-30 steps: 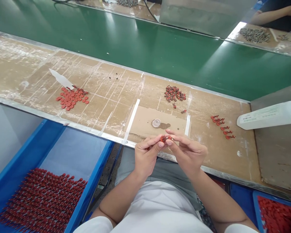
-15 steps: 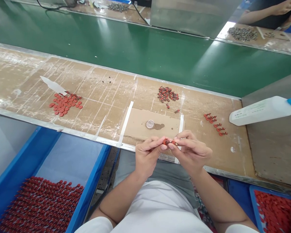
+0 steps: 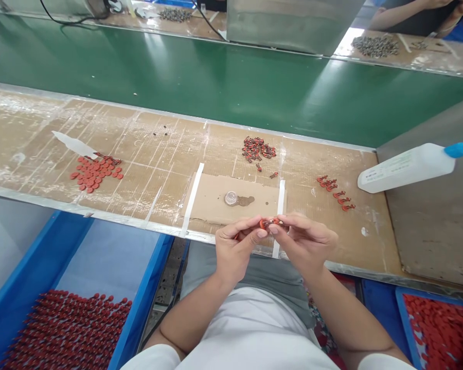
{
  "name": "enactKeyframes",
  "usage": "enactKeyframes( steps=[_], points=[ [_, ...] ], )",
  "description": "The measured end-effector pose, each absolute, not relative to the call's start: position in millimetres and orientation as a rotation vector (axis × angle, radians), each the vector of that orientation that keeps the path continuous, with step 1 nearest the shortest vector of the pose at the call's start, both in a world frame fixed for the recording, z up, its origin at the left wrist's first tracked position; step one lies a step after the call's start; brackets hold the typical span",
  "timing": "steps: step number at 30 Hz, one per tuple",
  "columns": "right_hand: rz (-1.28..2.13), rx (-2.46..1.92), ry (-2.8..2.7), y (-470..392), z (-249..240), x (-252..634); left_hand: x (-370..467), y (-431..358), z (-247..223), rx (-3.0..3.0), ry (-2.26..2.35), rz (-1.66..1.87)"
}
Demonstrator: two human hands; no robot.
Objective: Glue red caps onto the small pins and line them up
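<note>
My left hand (image 3: 234, 247) and my right hand (image 3: 307, 242) meet over the table's front edge. Between their fingertips is a small red-and-dark figurine (image 3: 270, 223) with a round red disc at its left end. The left thumb and forefinger pinch the disc end; the right thumb and forefinger press on the other end. Just beyond them, a small clear round dish (image 3: 230, 198) sits on a taped cardboard sheet (image 3: 208, 203), beside a brown wet stain. Farther back lies a pile of similar red-and-dark pieces (image 3: 256, 149), with two loose ones nearby.
Red discs (image 3: 92, 174) lie left by a white strip (image 3: 71, 144). Several figurines on discs (image 3: 335, 193) stand right, near a tilted white bottle (image 3: 407, 167). Rows of figurines (image 3: 69, 329) fill a blue bin below left; a blue tray (image 3: 401, 313) holds red pieces. A green belt (image 3: 200, 77) runs behind.
The view has shifted slightly, so the table's things appear a little further left. Both hands still hold the figurine; the right fingers have closed in more tightly around its end.
</note>
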State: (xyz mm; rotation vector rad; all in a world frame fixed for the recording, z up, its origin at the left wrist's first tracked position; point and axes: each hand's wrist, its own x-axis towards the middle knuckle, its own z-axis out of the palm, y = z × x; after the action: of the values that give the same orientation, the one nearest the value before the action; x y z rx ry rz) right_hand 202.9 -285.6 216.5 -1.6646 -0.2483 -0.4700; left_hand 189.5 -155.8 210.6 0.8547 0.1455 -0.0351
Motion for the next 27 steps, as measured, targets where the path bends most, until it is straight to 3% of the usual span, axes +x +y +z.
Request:
enactKeyframes(
  steps=[27],
  points=[
    [-0.396,-1.571,-0.097,-284,223,209,193,-163,207,0.855,0.189,-0.046]
  ],
)
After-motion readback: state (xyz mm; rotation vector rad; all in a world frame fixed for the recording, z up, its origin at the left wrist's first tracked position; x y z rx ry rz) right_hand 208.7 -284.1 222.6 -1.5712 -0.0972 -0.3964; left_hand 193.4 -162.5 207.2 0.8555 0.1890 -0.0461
